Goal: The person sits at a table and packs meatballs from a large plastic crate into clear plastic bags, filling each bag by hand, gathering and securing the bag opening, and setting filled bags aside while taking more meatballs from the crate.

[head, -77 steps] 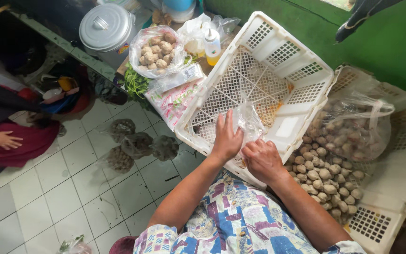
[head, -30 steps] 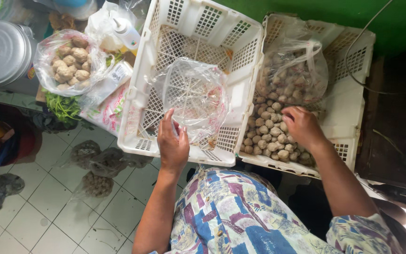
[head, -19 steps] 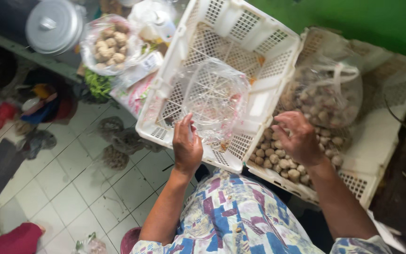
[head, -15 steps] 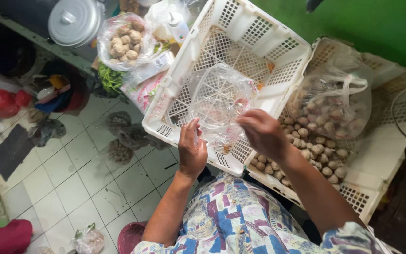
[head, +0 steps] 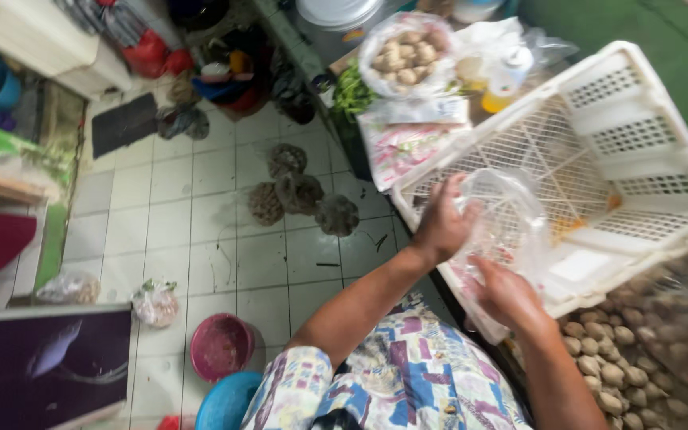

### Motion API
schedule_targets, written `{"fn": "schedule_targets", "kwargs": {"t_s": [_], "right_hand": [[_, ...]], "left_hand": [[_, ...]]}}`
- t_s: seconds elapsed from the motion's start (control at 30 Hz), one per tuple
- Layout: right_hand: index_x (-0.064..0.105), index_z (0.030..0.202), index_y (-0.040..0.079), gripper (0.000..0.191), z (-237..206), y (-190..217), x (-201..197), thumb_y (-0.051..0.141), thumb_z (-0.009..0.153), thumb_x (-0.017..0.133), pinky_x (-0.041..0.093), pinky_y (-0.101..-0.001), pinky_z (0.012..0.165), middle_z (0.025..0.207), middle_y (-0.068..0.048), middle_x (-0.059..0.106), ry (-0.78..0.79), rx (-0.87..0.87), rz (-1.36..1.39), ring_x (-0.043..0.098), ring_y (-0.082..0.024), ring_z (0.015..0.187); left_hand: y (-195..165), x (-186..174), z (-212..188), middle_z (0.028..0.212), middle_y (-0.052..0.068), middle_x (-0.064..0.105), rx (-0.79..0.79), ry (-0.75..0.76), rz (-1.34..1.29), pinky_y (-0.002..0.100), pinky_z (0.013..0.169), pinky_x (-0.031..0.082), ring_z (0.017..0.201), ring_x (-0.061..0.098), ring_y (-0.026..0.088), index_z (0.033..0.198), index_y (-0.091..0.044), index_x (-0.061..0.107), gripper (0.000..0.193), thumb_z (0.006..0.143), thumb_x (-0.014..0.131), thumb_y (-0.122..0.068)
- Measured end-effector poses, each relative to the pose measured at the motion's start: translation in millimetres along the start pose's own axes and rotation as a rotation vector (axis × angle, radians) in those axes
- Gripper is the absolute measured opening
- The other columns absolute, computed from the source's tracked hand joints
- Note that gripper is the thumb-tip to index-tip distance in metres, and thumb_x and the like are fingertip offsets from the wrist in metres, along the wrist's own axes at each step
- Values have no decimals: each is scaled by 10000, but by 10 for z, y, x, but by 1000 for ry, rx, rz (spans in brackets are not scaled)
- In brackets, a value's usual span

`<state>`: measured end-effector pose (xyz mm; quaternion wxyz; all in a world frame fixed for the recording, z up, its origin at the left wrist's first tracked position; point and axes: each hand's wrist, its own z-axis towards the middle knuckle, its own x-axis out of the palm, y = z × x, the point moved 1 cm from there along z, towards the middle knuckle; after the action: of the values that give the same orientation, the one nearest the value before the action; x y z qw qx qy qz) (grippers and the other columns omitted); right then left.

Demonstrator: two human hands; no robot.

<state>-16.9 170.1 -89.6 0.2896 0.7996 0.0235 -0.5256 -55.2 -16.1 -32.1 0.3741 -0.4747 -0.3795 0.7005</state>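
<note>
Both hands grip one clear bag (head: 511, 227) over the near rim of the white crate (head: 646, 159): the left hand (head: 439, 227) pinches its upper edge, the right hand (head: 503, 295) clasps its lower side. One bag of balls (head: 408, 52) sits beyond; loose balls (head: 599, 366), too blurred to count, lie beside the crate.

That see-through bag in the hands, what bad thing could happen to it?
The clear plastic bag is thin and held by both the left hand and the right hand over the white crate; it might snag on the lattice and tear. The small round balls lie heaped by the right arm, so some could get knocked to the tiled floor.
</note>
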Motion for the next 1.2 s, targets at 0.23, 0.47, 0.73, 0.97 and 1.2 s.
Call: {"fn": "schedule_targets", "kwargs": {"t_s": [0.23, 0.47, 0.73, 0.97, 1.2], "right_hand": [[487, 1479, 130, 756, -197, 200, -210, 330, 813, 783, 575, -439, 835, 1403, -224, 576, -400, 117, 80, 695, -300, 1073], [498, 1483, 162, 832, -216, 387, -75, 226, 716, 813, 596, -392, 799, 1297, -154, 655, -342, 83, 139, 711, -250, 1048], [684, 1097, 64, 310, -349, 221, 29, 90, 820, 820, 586, -297, 761, 1029, -96, 744, -664, -169, 298, 718, -151, 852], [673, 1126, 50, 83, -1686, -938, -220, 103, 1063, 674, 556, -296, 761, 968, -65, 718, -1105, 276, 787, 678, -161, 832], [685, 1159, 76, 333, -1913, -1093, -6, 150, 842, 756, 572, -477, 821, 1051, -180, 713, -580, 388, 8, 697, -364, 949]], "left_hand": [[1, -217, 159, 1097, 284, 662, -24, 486, 496, 439, 856, 604, 960, 718, 390, 1598, 144, 302, 751, 917, 566, -35], [257, 33, 233, 965, 245, 672, 190, 190, 224, 450, 752, 570, 828, 688, 370, 1134, -35, 667, 306, 846, 658, -136], [499, 353, 347, 955, 185, 620, 177, 87, -227, 454, 787, 484, 891, 570, 295, 1023, -4, 621, 142, 1020, 608, -146], [264, 400, -38, 701, -67, 513, -520, 585, -638, 218, 422, 286, 512, 393, 25, 1086, -110, 579, 129, 990, 633, -176], [212, 238, -94, 680, -88, 463, -423, 673, -667, 200, 440, 288, 511, 375, -5, 1085, -102, 583, 104, 1058, 606, -200]]}}
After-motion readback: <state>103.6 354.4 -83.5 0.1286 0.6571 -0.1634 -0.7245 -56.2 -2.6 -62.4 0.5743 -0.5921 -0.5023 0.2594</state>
